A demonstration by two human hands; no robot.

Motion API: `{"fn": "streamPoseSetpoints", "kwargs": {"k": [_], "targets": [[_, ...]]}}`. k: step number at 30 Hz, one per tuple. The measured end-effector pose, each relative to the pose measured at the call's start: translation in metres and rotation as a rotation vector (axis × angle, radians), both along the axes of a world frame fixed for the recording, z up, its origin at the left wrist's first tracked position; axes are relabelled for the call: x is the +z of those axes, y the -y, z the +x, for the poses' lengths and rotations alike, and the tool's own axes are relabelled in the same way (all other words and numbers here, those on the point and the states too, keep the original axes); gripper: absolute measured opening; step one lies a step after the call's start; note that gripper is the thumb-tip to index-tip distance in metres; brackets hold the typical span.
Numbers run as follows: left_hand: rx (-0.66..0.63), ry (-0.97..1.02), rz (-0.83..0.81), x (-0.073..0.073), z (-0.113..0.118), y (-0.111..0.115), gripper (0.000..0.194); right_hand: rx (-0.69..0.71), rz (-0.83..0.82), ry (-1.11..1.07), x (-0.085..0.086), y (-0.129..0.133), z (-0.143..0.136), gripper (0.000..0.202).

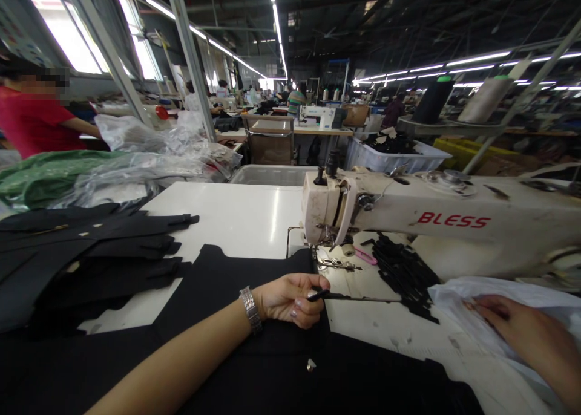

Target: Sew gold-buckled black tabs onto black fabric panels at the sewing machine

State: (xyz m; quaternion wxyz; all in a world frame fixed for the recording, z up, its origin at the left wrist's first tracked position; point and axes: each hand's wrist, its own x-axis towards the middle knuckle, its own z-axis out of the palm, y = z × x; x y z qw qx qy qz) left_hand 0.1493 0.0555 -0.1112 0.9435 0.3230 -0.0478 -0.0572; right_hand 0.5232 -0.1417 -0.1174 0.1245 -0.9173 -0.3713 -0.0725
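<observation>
My left hand [293,300], with a metal watch at the wrist, pinches a short black fabric strip [319,294] just in front of the sewing machine's needle area. Beneath that hand lies a large black fabric panel [254,282], its edge running up to the presser foot. A small shiny piece [310,365] rests on the panel. At the right, my right hand [512,324] has its fingers bent together at a white plastic bag [454,288]; what they hold is too small to name. A pile of black strips [402,270] sits on the machine bed between the hands.
The BLESS sewing machine [431,209] spans the right side. Stacked black pieces [91,245] cover the table's left. Behind are clear plastic wrapping [158,149], a white crate [399,158] and thread cones [433,103]. A person in red [36,118] is at far left.
</observation>
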Motion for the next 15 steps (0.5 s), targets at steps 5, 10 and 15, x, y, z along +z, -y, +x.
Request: {"fn": "streamPoseSetpoints", "kwargs": {"k": [5,10,15], "targets": [[-0.043,-0.077,0.143,-0.004,0.003,0.004,0.02,0.048,0.154,-0.134,0.013,0.004,-0.063,0.024],[-0.062,-0.12,0.209,-0.003,0.005,0.011,0.021,0.56,0.365,-0.448,0.021,-0.019,-0.193,0.026],[-0.046,-0.132,0.278,-0.004,0.004,0.014,0.029,0.864,0.426,-0.624,0.021,-0.048,-0.254,0.011]]}}
